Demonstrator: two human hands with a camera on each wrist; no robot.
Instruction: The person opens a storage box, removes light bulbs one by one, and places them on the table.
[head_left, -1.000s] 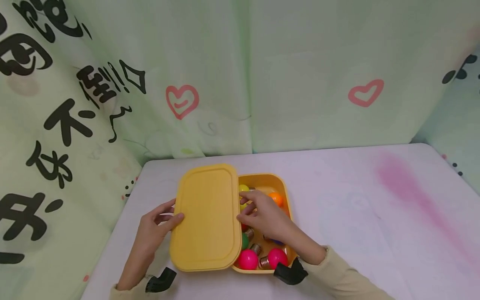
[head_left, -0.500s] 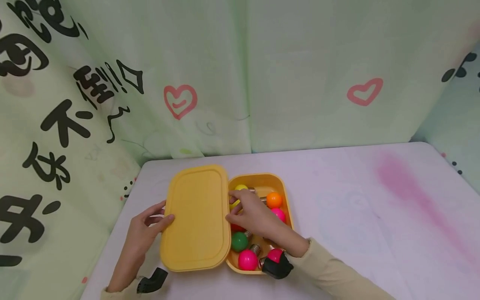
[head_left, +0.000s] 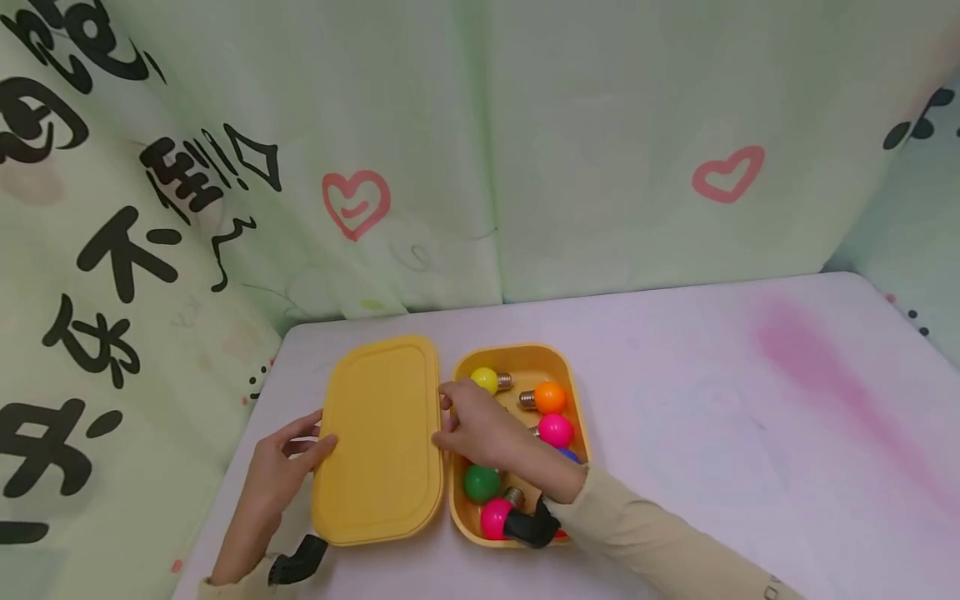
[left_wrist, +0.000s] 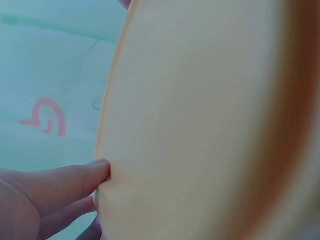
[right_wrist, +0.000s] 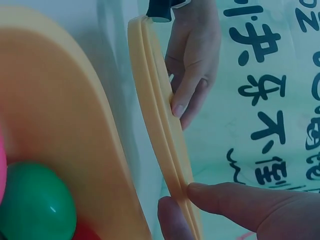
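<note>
A yellow plastic lid [head_left: 378, 442] is off its box, held by its two long sides. My left hand [head_left: 281, 471] pinches the left edge, thumb on top and fingers beneath. On the opposite edge, my right hand [head_left: 483, 425] pinches the rim between thumb and fingers. The right wrist view shows the lid [right_wrist: 150, 90] edge-on, raised beside the box. The yellow box [head_left: 536, 358] holds several coloured light bulbs, among them a yellow bulb [head_left: 484, 380], an orange bulb [head_left: 551, 397], a pink bulb [head_left: 556, 430] and a green bulb [head_left: 482, 483]. My right hand and forearm hide part of the contents.
Box and lid are near the front of a table [head_left: 712, 433] with a whitish cover and a pink stain [head_left: 817, 358]. A pale green curtain [head_left: 600, 150] stands behind and at the left. Black wrist mounts [head_left: 298, 561] overlap the near part of the scene.
Both hands have carried the lid leftward, from overlapping the box's left side to beside it. More of the box and its bulbs now shows.
</note>
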